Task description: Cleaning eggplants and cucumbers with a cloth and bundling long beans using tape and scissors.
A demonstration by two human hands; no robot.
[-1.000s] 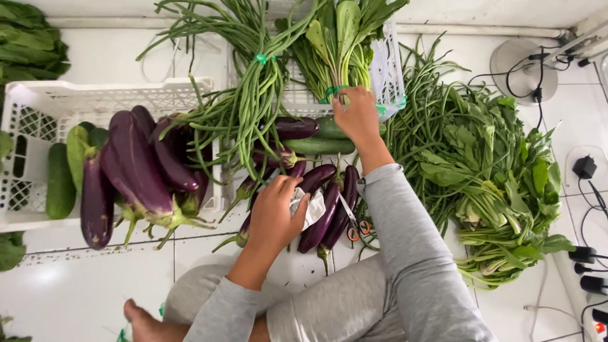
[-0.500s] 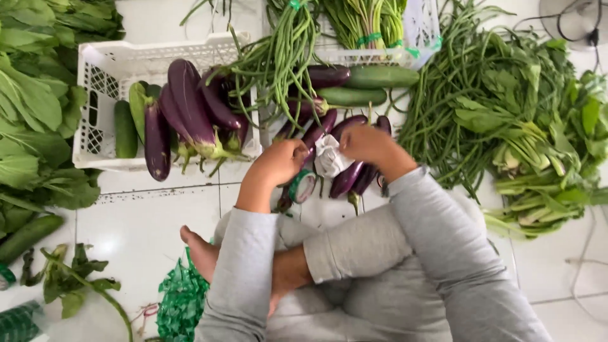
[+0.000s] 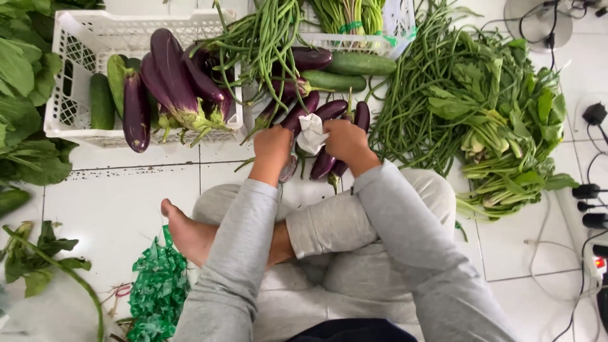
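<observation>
I sit cross-legged on a white tiled floor. My left hand (image 3: 273, 144) and my right hand (image 3: 342, 140) are close together over a bunch of long purple eggplants (image 3: 329, 115) lying in front of my knees. Between them is a crumpled white cloth (image 3: 311, 133), pinched by my right hand and touched by the left, pressed against the eggplants. Both hands have their fingers curled.
A white plastic crate (image 3: 75, 68) at left holds eggplants (image 3: 166, 76) and cucumbers (image 3: 101, 100). Long beans (image 3: 265, 39) drape over a second crate (image 3: 354, 42). Leafy greens (image 3: 506, 126) lie right, more greens (image 3: 19, 95) left. Green ties (image 3: 155, 291) by my foot; power cables (image 3: 589, 190) far right.
My right hand came down from the upper crate to the eggplants and took up the white cloth beside my left hand. The camera view shifted left and downward.
</observation>
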